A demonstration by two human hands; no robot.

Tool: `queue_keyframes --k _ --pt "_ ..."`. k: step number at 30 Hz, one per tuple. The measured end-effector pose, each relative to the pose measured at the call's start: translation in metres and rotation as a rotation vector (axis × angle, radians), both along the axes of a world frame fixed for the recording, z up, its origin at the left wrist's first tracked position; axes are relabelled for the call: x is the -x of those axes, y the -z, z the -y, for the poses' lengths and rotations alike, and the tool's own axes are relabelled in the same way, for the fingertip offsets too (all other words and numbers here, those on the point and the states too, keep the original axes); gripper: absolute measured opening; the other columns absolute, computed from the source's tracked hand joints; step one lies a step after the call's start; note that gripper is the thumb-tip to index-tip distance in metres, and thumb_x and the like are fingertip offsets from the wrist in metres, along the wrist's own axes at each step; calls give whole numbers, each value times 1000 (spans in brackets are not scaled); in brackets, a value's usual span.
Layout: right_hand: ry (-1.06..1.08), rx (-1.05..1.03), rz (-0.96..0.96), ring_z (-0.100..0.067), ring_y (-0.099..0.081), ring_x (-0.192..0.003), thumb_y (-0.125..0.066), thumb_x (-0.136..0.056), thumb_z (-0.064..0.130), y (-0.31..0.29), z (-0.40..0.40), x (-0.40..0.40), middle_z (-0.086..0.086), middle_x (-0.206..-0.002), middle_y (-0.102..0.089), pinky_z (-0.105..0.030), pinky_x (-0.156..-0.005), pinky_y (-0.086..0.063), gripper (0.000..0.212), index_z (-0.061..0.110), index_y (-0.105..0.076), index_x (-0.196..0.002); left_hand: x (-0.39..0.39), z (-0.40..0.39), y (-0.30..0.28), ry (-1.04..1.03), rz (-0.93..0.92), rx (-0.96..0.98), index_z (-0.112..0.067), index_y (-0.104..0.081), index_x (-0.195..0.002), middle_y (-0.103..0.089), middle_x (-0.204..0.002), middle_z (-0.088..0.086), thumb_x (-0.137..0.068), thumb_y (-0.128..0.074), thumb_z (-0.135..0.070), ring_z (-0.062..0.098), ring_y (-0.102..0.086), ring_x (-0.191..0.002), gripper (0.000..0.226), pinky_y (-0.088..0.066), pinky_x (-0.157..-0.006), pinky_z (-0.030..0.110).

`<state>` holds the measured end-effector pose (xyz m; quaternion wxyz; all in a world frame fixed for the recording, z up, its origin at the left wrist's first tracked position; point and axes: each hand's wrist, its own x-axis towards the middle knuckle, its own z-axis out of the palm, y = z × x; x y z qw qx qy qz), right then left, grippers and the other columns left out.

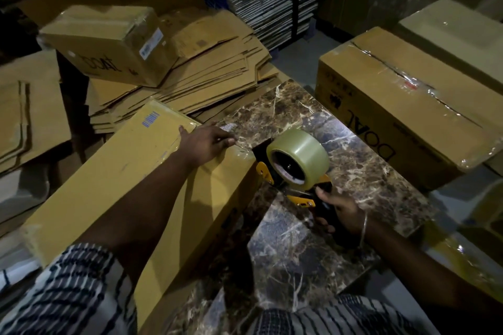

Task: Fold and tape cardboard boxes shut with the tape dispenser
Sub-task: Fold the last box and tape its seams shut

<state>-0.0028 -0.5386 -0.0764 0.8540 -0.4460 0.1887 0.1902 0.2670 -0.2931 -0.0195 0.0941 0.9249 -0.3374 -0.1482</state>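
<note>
On the marble table [362, 171] we press our flat left hand [206, 141], fingers straight, onto the far end of the long cardboard box [117, 185] along the table's left side. Just right of it, our right hand [340, 212] grips the tape dispenser [294, 163] handle.

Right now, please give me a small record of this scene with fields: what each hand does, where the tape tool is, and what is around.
left hand: left hand presses flat on the far end of the long box, at the tape strip
right hand: right hand grips the tape dispenser by its handle
dispenser place: at the box's far corner, over the marble table
tape roll: clear, mounted on the dispenser
surroundings: taped box at right, flat cardboard stack behind
</note>
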Motion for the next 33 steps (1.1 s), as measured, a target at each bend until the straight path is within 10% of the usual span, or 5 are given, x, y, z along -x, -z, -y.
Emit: queue_keyframes --k 4,8,11,14,33 --pt "50 -42 -13 -11 -37 -32 -83 -71 46 -3 -6 2 -3 -48 -44 -16 -35 -26 34 18 -66 -64 7 10 -3 26 58 -87 -36 -64 -123 -50 -146 -14 -103 -41 -49 20 -27 -148 34 1 -101 85" --pt "102 -93 15 -11 -41 -36 -91 -54 51 8 -13 5 -3 -54 -50 -17 -35 -29 77 5 -51 -102 41 57 8 124 90 19 -23 -66 -121 -61 -135 -2 -91 -50 -18 22 -52 -130 35 -18 -109 76" --pt "109 -74 30 -11 -41 -36 -94 -42 58 8 -15 8 -4 -54 -49 -18 -34 -28 87 6 -50 -96 53 63 27 128 -58 123 -12 -71 -106 -67 -91 6 -88 -29 -42 23 -60 -88 55 -23 -114 56" --pt "122 -50 39 -13 -40 -39 -94 -48 57 12 -11 7 -6 -61 -45 -24 -39 -17 79 11 -53 -97 51 59 32 179 10 43 -5 -70 -113 -68 -95 11 -77 -15 -57 25 -61 -98 83 -12 -116 41" --pt "94 -64 51 -12 -38 -37 -89 -64 43 24 -9 5 -6 -61 -40 -19 -33 -28 34 22 -73 -87 42 58 41 287 32 48 -24 -70 -115 -70 -111 -7 -84 -52 -37 20 -57 -115 38 -15 -112 41"
